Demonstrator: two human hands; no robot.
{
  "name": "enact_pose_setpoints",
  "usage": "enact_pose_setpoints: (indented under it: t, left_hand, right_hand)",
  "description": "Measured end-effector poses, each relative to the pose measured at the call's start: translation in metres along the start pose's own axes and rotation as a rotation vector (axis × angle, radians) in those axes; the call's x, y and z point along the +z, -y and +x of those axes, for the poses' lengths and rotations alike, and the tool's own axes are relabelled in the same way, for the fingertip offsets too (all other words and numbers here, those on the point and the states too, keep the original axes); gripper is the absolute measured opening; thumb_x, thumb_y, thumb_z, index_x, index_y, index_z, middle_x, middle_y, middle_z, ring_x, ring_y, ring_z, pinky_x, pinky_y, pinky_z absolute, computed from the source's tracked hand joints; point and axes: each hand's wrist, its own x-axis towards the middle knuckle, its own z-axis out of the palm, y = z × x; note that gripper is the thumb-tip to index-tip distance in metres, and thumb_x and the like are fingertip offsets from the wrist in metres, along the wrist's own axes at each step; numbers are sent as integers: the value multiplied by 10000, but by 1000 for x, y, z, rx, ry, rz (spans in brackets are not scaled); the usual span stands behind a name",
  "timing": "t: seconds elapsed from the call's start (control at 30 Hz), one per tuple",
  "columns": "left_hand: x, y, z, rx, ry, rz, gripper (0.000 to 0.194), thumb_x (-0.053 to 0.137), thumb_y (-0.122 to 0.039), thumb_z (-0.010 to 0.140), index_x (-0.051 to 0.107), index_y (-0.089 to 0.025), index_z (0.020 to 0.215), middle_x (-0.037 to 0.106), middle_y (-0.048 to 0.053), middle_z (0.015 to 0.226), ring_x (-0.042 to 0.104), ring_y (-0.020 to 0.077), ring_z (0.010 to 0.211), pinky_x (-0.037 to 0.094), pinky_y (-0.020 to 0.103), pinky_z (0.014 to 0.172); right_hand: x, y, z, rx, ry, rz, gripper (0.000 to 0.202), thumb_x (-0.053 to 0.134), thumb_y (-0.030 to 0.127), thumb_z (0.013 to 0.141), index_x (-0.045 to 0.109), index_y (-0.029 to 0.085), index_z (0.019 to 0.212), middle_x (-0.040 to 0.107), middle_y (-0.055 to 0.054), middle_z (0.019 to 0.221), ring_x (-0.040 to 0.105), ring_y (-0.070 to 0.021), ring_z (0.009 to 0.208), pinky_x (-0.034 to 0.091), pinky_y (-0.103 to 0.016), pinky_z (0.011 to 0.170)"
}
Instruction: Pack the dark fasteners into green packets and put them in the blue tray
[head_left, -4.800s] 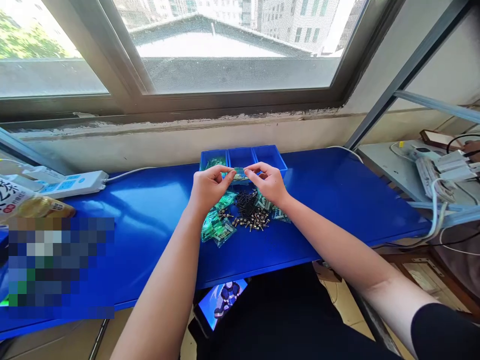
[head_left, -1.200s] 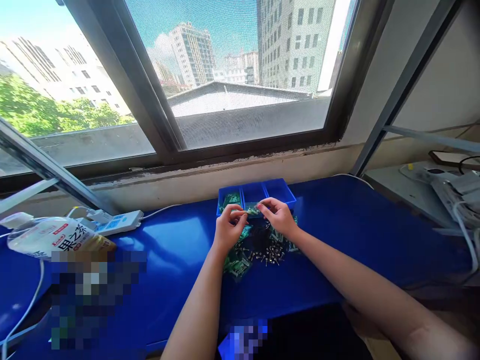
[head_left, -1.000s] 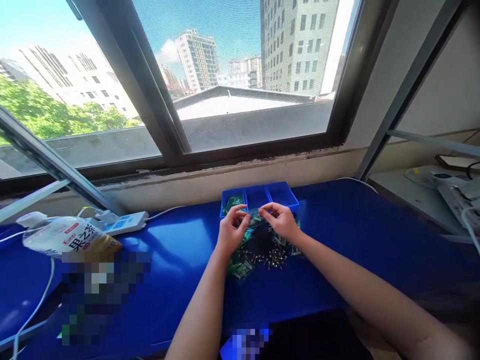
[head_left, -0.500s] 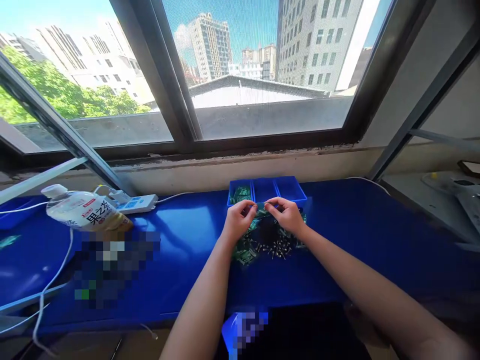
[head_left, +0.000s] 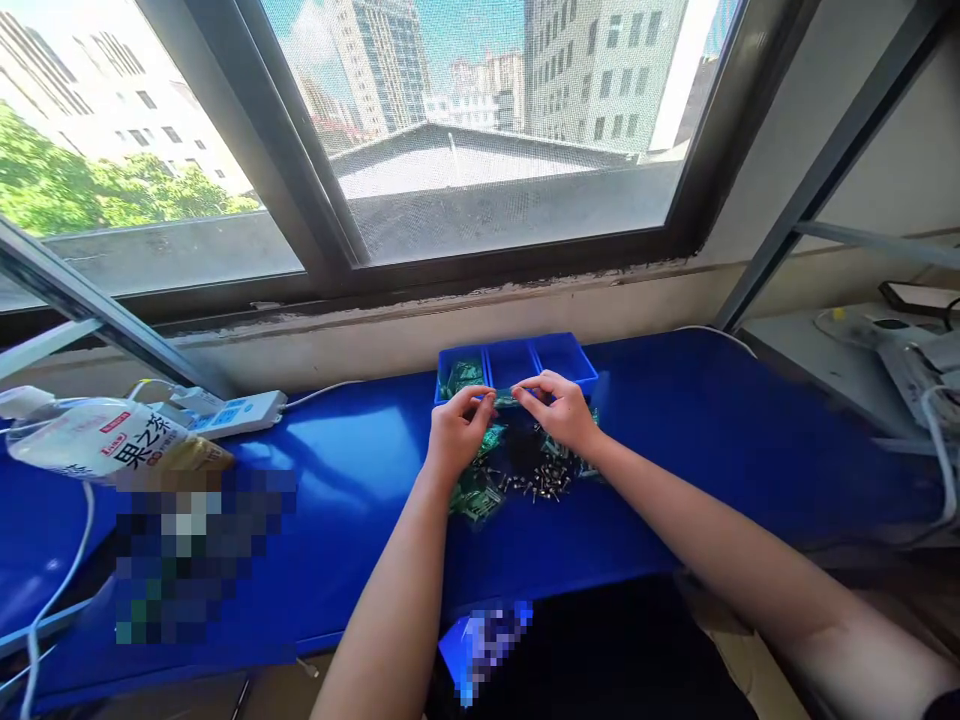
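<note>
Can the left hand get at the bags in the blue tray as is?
Probably yes, once free: the left hand is just in front of the tray, and nothing covers the bags from above. Its fingers look busy pinching a packet, though.

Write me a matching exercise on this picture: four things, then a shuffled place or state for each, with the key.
1. small greenish packet
2. blue tray
3. bottle
4. metal pieces

A. white-capped, toward the picture's left edge
B. pinched between the left hand and the right hand
C. loose on the table, nearer the person than the tray
D. divided into three compartments

Pairs: 1-B, 2-D, 3-A, 4-C
</note>
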Motion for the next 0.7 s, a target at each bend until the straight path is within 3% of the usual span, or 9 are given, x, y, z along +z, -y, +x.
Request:
enact_pose_setpoints:
  t: [0.1, 0.17, 0.23, 0.3, 0.4, 0.53, 0.6, 0.7]
  left_hand:
    - [-1, -2, 0, 27, -21, -50, 259, 602, -423, 957, 706, -202, 1041, 768, 42, 873, 727, 163, 735, 575, 280, 692]
    - [-1, -1, 1, 41, -63, -30, 246, 622, -417, 943, 715, -199, 1009, 764, 43, 891, 713, 155, 726, 560, 267, 666]
    - [-1, 1, 2, 39, -125, 39, 226, 669, -407, 912, 731, -202, 983, 760, 37, 892, 666, 133, 651, 527, 255, 611]
    - [-2, 4, 4, 50, -188, 132, 204, 692, -386, 896, 750, -210, 982, 762, 38, 915, 646, 133, 651, 520, 267, 631]
    - [-7, 10, 8, 98, -310, 256, 181, 679, -358, 907, 770, -226, 991, 761, 54, 956, 687, 187, 847, 531, 328, 815]
    - [-16, 19, 16, 78, -485, 394, 186, 675, -348, 911, 780, -229, 1007, 751, 88, 1004, 678, 250, 1019, 447, 430, 992]
    - [-18, 24, 19, 54, -502, 475, 185, 694, -351, 898, 788, -235, 1008, 735, 112, 1078, 661, 282, 1087, 381, 487, 1042]
    - [-15, 29, 20, 50, -434, 592, 181, 682, -334, 907, 793, -248, 1022, 732, 133, 1100, 612, 332, 1187, 279, 569, 1073]
  right_hand:
    - [-1, 0, 0, 31, 42, 52, 251, 687, 454, 894, 773, 231, 972, 689, -21, 747, 623, -169, 676, 503, -316, 640]
    - [-1, 1, 0, -40, 83, 53, 207, 702, 403, 883, 773, 238, 985, 740, -53, 962, 688, -207, 905, 545, -352, 807]
    - [-2, 3, -1, -109, 114, 29, 189, 703, 355, 876, 773, 244, 1012, 721, -74, 1158, 664, -237, 1119, 521, -398, 979]
    - [-1, 3, -1, -136, 135, 17, 218, 683, 324, 886, 765, 245, 1072, 698, -86, 1241, 639, -244, 1200, 498, -423, 1042]
    - [0, 0, -1, -133, 166, 34, 249, 639, 286, 914, 742, 246, 1137, 703, -88, 1258, 641, -237, 1214, 527, -413, 996]
    - [0, -2, -1, -112, 152, 37, 177, 624, 243, 916, 748, 232, 1042, 736, -79, 1183, 674, -232, 1148, 544, -390, 918]
    - [1, -2, 0, -116, 143, 40, 150, 621, 227, 910, 749, 218, 986, 751, -80, 1119, 692, -227, 1091, 547, -382, 892]
    - [2, -1, 0, -123, 145, 42, 144, 614, 221, 908, 749, 211, 957, 759, -80, 1072, 702, -220, 1048, 553, -367, 865]
